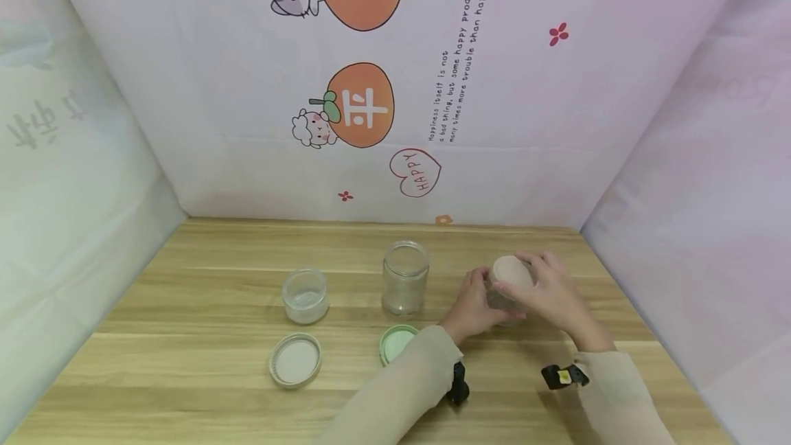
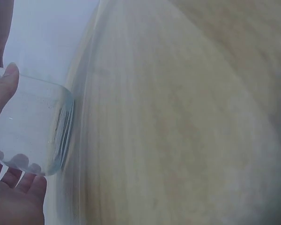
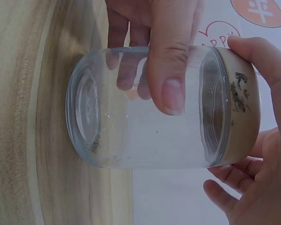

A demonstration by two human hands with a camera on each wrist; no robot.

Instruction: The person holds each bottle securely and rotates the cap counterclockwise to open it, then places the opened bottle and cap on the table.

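A clear glass jar [image 3: 126,136] with a beige lid [image 3: 243,110] stands at the right of the wooden table. My left hand [image 1: 472,307] grips the jar's body, with the thumb across the near side and the fingers round the far side. On the lid, my right hand [image 1: 554,297] curls its thumb and fingers round the rim. Dark smudges mark the lid's side in the right wrist view. The left wrist view catches the jar's base [image 2: 63,131] close to the tabletop. Inside the jar, only clear glass shows.
A taller open clear jar [image 1: 404,287] stands left of my hands, with a green-rimmed lid [image 1: 394,345] before it, partly behind my left sleeve. Farther left are a short open jar [image 1: 305,299] and a whitish lid [image 1: 296,361]. Printed white cloth [image 1: 507,177] walls the table.
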